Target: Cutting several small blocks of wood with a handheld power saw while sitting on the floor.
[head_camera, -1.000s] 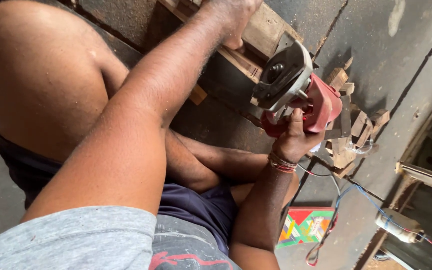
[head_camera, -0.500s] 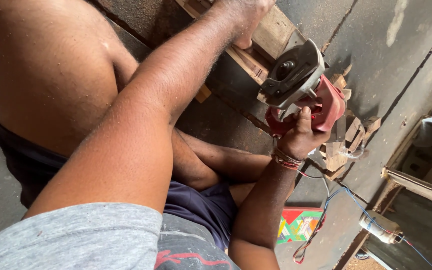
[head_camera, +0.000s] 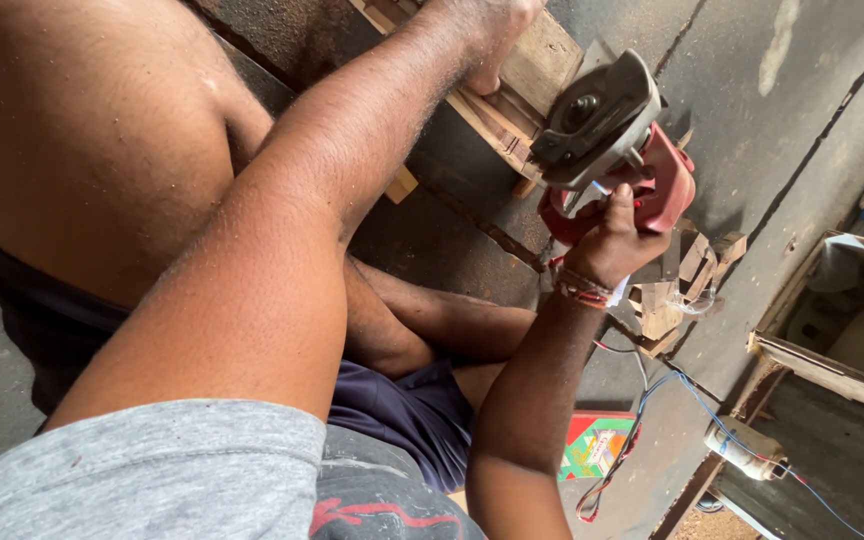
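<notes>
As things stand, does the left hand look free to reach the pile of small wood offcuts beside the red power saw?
Probably not directly: the left hand is pressed on the wooden plank, and the red power saw, gripped by the right hand, sits between it and the wood offcuts.

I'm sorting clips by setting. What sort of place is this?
Probably a small woodworking shop, with the work done on the floor. The right hand grips a red power saw, the left hand rests on a wooden frame, and wood offcuts lie on the concrete floor.
</notes>
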